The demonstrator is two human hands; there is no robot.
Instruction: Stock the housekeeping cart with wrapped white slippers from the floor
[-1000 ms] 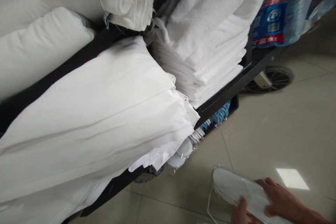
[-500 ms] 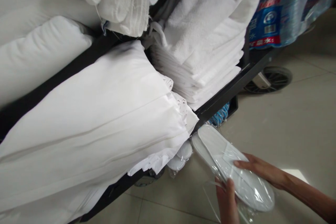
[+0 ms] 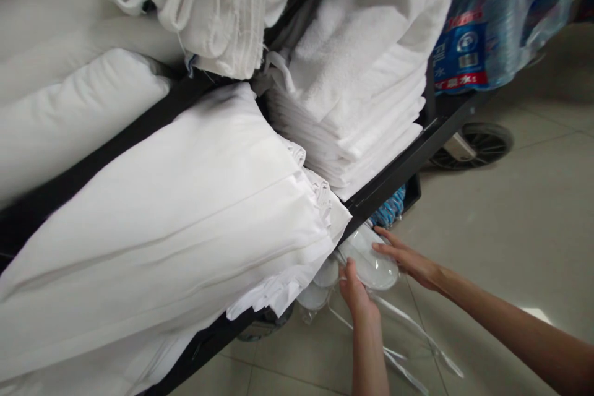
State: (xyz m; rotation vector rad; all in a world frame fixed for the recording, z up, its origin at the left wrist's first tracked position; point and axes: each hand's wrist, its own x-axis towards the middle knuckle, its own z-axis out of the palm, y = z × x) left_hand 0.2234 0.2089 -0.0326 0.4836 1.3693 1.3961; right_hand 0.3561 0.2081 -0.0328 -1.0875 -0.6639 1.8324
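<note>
A pair of white slippers in a clear plastic wrap (image 3: 369,257) pokes out from the lower shelf of a black linen cart (image 3: 394,176). My right hand (image 3: 406,258) lies flat on the slippers' outer end, fingers stretched out and pressed on them. My left hand (image 3: 355,291) grips the packet from below, thumb up against it. More wrapped slippers (image 3: 320,284) sit just left of it on the same shelf. Loose plastic wrap (image 3: 408,346) trails down toward the floor.
Folded white sheets (image 3: 176,210) overhang the shelf above my hands. Stacked white towels (image 3: 362,86) fill the cart's right side, pillows the far left. A shrink-wrapped pack of water bottles (image 3: 492,18) sits at the cart's end, over a wheel (image 3: 477,142). Beige tiled floor lies to the right.
Both hands have carried the wrapped slippers up and left from near the floor and pushed them in under the cart's shelf, beside the other packets.
</note>
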